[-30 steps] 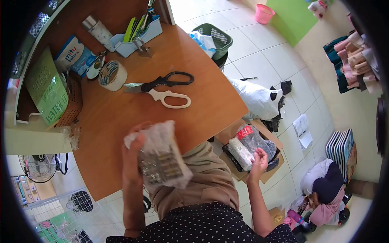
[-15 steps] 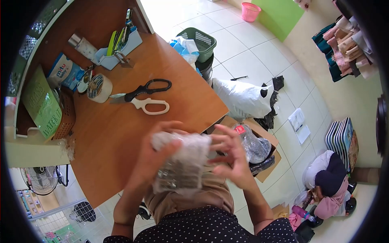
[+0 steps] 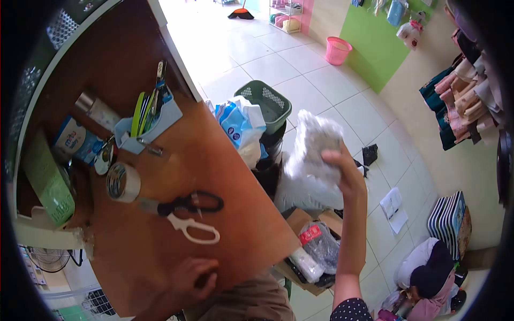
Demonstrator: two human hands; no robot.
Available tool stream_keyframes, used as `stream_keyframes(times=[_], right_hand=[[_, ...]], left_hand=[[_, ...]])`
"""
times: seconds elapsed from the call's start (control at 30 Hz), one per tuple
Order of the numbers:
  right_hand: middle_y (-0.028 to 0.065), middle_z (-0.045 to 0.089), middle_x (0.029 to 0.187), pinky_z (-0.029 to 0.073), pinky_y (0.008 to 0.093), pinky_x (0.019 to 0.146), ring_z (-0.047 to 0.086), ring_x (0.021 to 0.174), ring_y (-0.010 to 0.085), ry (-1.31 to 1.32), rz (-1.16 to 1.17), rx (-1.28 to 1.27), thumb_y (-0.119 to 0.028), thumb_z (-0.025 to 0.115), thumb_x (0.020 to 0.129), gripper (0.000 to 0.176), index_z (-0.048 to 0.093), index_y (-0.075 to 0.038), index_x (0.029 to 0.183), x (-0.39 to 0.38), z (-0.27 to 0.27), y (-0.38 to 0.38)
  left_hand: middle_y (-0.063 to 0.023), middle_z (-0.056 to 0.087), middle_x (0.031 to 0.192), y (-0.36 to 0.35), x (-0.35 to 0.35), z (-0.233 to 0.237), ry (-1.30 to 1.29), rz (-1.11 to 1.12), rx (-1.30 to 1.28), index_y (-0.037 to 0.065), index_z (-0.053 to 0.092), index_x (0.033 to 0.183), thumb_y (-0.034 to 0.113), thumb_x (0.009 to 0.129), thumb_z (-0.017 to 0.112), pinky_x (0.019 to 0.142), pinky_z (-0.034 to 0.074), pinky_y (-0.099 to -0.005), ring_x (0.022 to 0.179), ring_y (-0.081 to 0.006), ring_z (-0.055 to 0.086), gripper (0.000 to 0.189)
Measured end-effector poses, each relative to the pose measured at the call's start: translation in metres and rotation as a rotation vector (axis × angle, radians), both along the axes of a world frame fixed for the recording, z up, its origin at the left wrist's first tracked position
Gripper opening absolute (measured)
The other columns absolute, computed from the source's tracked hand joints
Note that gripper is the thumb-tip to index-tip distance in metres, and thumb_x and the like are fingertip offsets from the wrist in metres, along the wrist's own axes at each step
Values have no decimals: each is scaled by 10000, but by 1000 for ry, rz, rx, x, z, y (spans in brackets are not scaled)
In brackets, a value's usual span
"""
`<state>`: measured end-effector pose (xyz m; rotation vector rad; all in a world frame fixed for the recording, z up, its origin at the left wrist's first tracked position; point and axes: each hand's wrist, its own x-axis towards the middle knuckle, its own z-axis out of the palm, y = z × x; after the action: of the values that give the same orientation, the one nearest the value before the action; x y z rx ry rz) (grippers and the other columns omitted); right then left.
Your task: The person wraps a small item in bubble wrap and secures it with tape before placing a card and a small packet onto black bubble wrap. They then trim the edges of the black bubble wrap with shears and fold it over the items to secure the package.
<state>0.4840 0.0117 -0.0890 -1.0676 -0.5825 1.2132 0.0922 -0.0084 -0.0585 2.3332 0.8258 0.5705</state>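
Note:
My right hand (image 3: 344,167) is raised over the floor to the right of the table, fingers closed on a bubble-wrapped package (image 3: 313,142). What lies inside the wrap is too blurred to make out. Over the table's front edge, my left hand (image 3: 195,277) is loosely curled, with a gap between thumb and fingers and nothing visible in it. Scissors (image 3: 194,229) with one black and one white handle lie on the brown table (image 3: 144,257), beyond my left hand. A tape roll (image 3: 124,183) sits by their blades.
Below my right hand stands an open cardboard box (image 3: 308,289) with wrapped packages. Behind it are a white plastic bag (image 3: 300,190) and a green basket (image 3: 267,101). A blue holder (image 3: 158,128) with pens is at the table's back. A person (image 3: 428,273) is low at right.
The bubble-wrapped package has gone from between both hands to the upper right, in my right hand alone. My left hand has let go and moved down toward the table's front edge. The view has shifted.

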Motion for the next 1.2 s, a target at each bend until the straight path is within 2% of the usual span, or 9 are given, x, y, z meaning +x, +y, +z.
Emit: stream_keyframes(times=[0.1,0.23,0.43,0.63,0.77,0.83,1.0,1.1,1.2], right_hand=[[88,590,1010,495,334,703,593,858,195,-272,-31,-137,-179,720,654,796,360,-58,1353,40,-22,97],[57,641,850,497,326,708,623,823,207,-574,1,-424,-194,765,581,775,485,-117,1300,81,-76,214],[119,643,991,514,349,775,642,901,249,-1422,-18,-679,-201,784,560,665,495,-122,1153,63,-124,309],[146,607,1060,504,413,852,596,1003,352,-1603,2,-721,-130,759,663,562,468,-106,1143,39,-178,327],[118,542,1145,481,423,855,564,1059,297,-1809,-25,-666,-147,722,730,532,469,-119,1197,28,-195,309],[81,544,1125,463,412,854,513,1126,249,-1861,-141,-532,-146,649,798,470,473,-118,1233,28,-193,299],[92,500,1244,434,407,899,454,1177,267,-1860,-313,-335,-235,720,732,563,482,-115,1228,31,-189,270],[131,505,1238,404,437,945,447,1171,307,-1694,-354,-219,-203,649,768,508,483,-84,1233,29,-161,255],[162,502,1241,356,437,970,463,1150,322,-1562,-595,293,-82,586,769,537,430,-48,1282,0,-80,246]], left_hand=[[-64,625,867,9,9,6,44,-110,107,55,599,1022,133,749,670,567,504,-301,664,-213,615,292],[-87,614,869,15,8,10,64,-98,-116,73,597,1075,51,727,692,597,519,-297,719,-227,623,361],[-129,610,887,27,5,13,15,-137,-296,65,589,1115,35,728,701,615,533,-314,722,-263,630,403],[-116,621,879,26,6,14,67,-116,-331,65,606,1086,65,755,684,624,535,-326,729,-260,633,341],[-110,632,865,31,-1,8,20,-141,-591,69,619,1059,75,756,687,638,534,-340,733,-264,637,310],[-110,632,863,27,1,5,10,-126,-532,66,618,1053,71,755,684,637,534,-339,724,-264,635,305],[-105,633,858,29,12,17,3,-81,-364,59,623,1018,45,750,675,638,534,-331,716,-255,632,273],[-122,626,816,27,13,10,-73,-50,-250,32,626,978,98,762,681,583,522,-330,650,-259,611,232],[-44,612,809,20,8,3,-44,-59,-217,87,629,976,119,757,663,547,499,-279,633,-173,608,224]])
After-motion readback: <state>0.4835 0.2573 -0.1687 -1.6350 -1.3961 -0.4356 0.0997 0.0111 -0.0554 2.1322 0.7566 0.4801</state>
